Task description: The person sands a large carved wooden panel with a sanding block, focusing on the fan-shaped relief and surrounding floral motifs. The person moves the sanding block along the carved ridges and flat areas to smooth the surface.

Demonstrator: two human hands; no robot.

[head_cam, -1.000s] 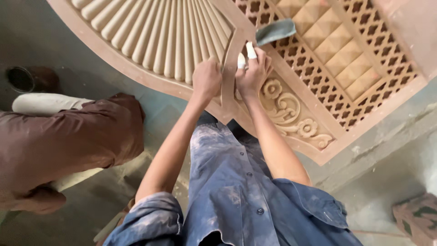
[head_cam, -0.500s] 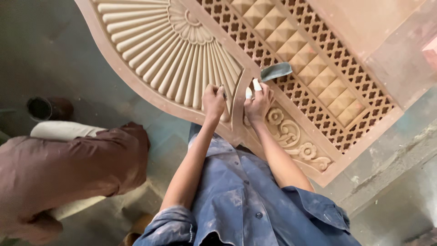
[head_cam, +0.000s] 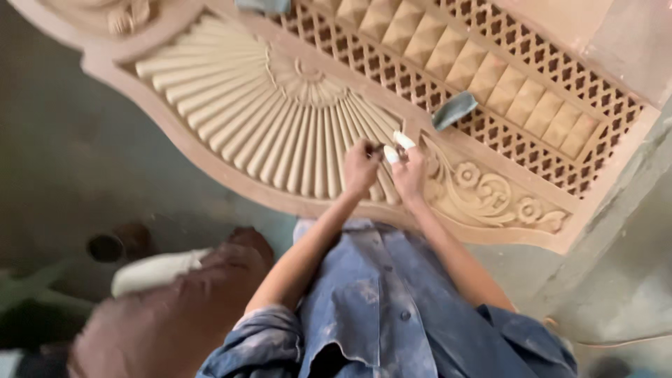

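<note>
Nearest, a brown cloth bundle sits well left of both arms. The left hand is curled, its fingers pinching a small dark tool against the carved panel. The right hand presses beside it, 2 fingertips wrapped white. A slip could likely gouge the thin ribs. Beyond the fingers lies a grey cloth.
</note>
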